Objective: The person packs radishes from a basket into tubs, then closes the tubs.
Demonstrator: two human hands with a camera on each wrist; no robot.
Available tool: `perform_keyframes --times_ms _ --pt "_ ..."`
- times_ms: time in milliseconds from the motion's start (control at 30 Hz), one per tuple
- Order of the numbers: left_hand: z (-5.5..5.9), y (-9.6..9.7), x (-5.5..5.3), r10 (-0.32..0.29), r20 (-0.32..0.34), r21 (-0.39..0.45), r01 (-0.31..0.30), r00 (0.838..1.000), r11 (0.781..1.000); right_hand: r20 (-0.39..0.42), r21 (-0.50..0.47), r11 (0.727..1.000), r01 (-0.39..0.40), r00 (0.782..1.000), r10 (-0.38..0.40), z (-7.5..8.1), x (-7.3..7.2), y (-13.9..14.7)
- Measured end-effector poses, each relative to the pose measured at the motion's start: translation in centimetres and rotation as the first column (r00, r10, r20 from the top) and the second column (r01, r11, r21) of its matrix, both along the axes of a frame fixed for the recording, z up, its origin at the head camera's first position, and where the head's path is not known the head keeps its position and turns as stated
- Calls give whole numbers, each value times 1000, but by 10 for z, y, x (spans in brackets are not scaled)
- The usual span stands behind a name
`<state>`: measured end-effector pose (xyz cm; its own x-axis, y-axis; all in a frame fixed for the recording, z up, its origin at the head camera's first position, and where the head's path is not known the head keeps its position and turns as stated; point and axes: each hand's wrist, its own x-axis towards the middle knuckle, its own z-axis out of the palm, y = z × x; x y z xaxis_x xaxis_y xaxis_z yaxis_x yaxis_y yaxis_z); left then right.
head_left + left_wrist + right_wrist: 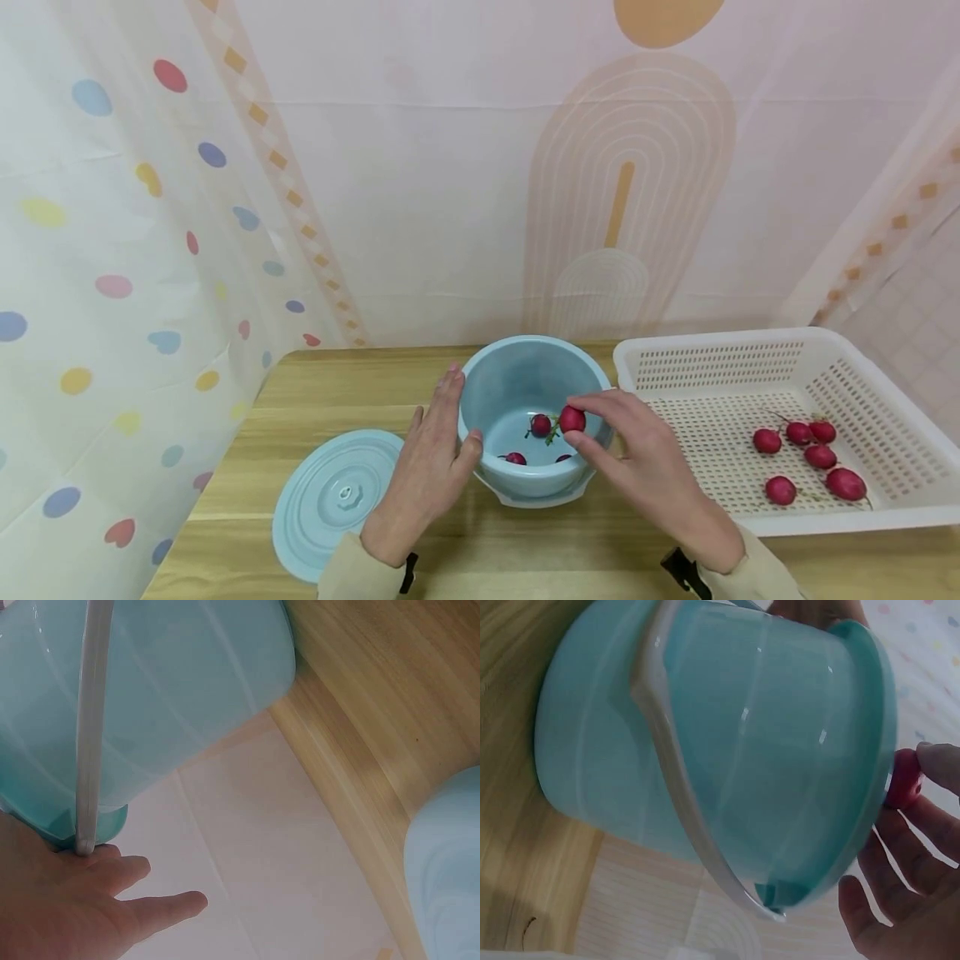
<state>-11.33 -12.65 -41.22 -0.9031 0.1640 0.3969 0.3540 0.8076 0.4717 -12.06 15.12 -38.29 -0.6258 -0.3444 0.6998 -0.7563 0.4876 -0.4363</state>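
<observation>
A light blue bucket (495, 379) stands upright on the wooden table, directly in front of me. My right hand (641, 446) pinches a red radish (572, 419) between thumb and fingers, over the bucket's right side; green stem bits trail from it. In the right wrist view, this radish (905, 778) shows right at the bucket's rim. My left hand (427, 471) rests against the bucket's left rim with its fingers extended, near the base of the pale handle (91, 727). Inside the bucket lie another radish (540, 426) and parts of others, partly hidden by the front rim.
To the right, a white perforated plastic basket (705, 343) holds several radishes (781, 490). A round light blue lid (311, 500) lies on the table (225, 533) beside my left forearm. Behind the table hangs a patterned curtain (420, 208).
</observation>
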Motion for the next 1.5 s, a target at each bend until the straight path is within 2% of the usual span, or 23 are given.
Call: perform_keyframes --times_ms 300,533,800,1033,1200,1300,1500 --pt "0 0 -1 4 1 4 -4 1000 1000 -81 87 993 77 994 -70 -9 -6 -14" --pt "-1 0 -2 4 4 4 -4 1000 1000 4 233 965 120 992 -124 -7 -5 -12" --pt "0 1 -3 0 11 7 0 1000 1000 147 385 917 102 974 -170 -6 5 1" --pt "-1 0 -1 -4 1 10 4 1000 1000 128 478 871 114 972 -198 -4 12 15" --pt "-2 -2 -1 -6 -10 11 6 1000 1000 159 516 847 125 958 -238 3 16 33" --pt "-2 -3 -1 -5 -9 9 5 1000 1000 167 511 849 134 953 -251 6 18 48" --pt "-3 -2 -1 -8 -11 10 8 1000 1000 146 450 874 183 950 -274 8 19 85"
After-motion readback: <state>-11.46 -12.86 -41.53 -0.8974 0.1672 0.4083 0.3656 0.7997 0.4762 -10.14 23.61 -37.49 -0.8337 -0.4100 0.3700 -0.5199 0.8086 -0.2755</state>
